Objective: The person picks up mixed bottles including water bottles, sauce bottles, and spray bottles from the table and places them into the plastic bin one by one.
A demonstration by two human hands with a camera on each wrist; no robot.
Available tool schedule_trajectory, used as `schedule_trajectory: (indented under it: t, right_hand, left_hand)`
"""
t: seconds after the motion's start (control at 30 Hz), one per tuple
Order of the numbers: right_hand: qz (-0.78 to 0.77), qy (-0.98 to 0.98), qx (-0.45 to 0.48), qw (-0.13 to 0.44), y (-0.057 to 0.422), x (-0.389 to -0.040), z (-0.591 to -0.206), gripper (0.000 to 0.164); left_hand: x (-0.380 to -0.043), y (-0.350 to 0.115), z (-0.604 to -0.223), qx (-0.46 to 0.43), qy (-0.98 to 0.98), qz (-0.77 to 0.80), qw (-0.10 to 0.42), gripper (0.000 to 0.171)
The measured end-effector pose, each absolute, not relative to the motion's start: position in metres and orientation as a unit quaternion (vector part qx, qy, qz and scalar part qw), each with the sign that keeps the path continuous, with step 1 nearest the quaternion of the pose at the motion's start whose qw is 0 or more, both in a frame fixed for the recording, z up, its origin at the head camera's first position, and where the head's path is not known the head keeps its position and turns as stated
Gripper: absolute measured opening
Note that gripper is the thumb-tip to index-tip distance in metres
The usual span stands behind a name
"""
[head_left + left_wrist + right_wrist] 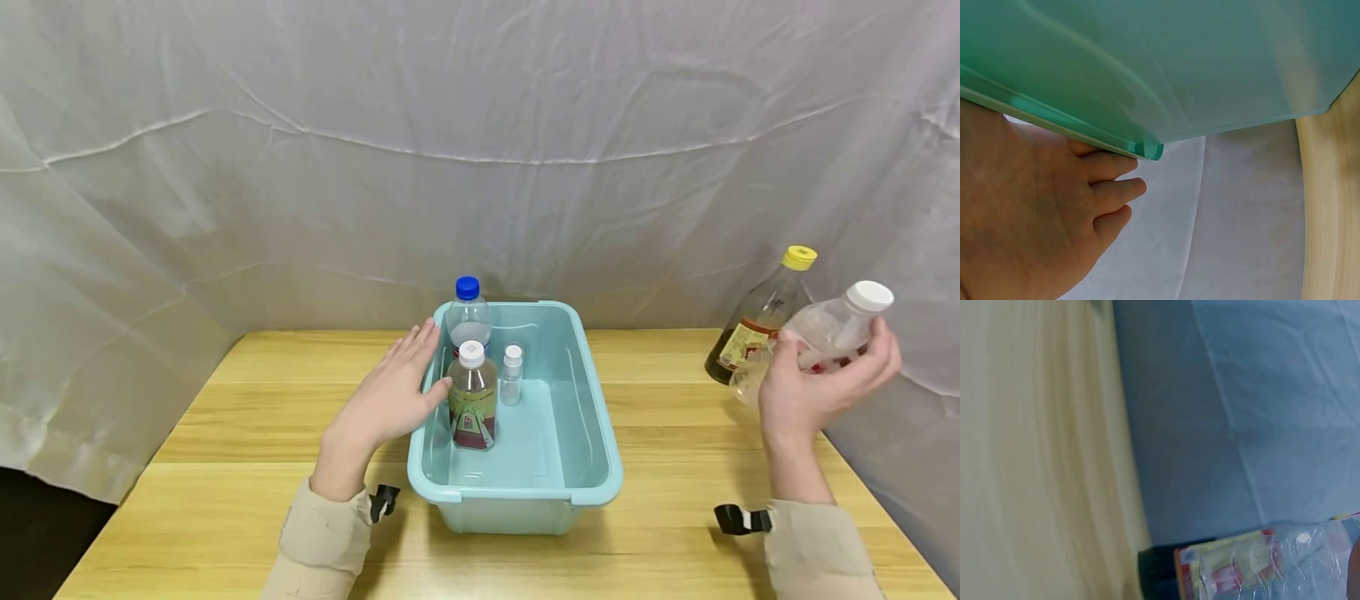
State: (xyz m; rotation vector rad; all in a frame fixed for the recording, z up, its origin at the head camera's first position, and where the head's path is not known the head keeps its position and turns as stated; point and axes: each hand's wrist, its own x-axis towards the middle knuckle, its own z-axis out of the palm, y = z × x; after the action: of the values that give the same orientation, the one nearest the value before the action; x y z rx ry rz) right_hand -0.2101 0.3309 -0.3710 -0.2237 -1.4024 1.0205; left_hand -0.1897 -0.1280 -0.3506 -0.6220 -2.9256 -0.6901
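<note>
My left hand [397, 392] lies with straight fingers along the left rim of a light blue plastic tub [592, 392]; the left wrist view shows the palm under that rim. Inside the tub stand a blue-capped bottle [468, 318], a white-capped drink bottle [474, 408] with a green and dark red label, and a small clear bottle [511, 379]. At the right my right hand [821, 383] grips a clear plastic bottle [828, 329] with a white cap, tilted above the table. Just behind it is a dark sauce bottle [750, 325] with a yellow cap.
The wooden table [247, 433] carries the tub near its middle. A grey cloth [525, 150] hangs behind the table and along its sides. A black wrist mount [738, 520] juts from the right sleeve, another [384, 502] from the left.
</note>
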Motion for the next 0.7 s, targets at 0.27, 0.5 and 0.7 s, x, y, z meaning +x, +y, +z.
schedule_trajectory:
  t: [0.27, 0.5, 0.7]
  right_hand:
    - [0.507, -0.596, -0.068, 0.619, 0.317, -0.208, -0.357, 0.070]
    - [0.574, -0.549, 0.005, 0.608, 0.281, -0.187, -0.330, 0.072]
    - [0.640, -0.490, 0.061, 0.588, 0.257, -0.176, -0.315, 0.076]
  left_hand:
    - [-0.191, -0.127, -0.350, -0.203, -0.952, -0.224, 0.038, 0.078]
    - [-0.192, -0.126, -0.351, -0.201, -0.953, -0.223, 0.036, 0.078]
    - [-0.192, -0.125, -0.351, -0.204, -0.952, -0.223, 0.039, 0.078]
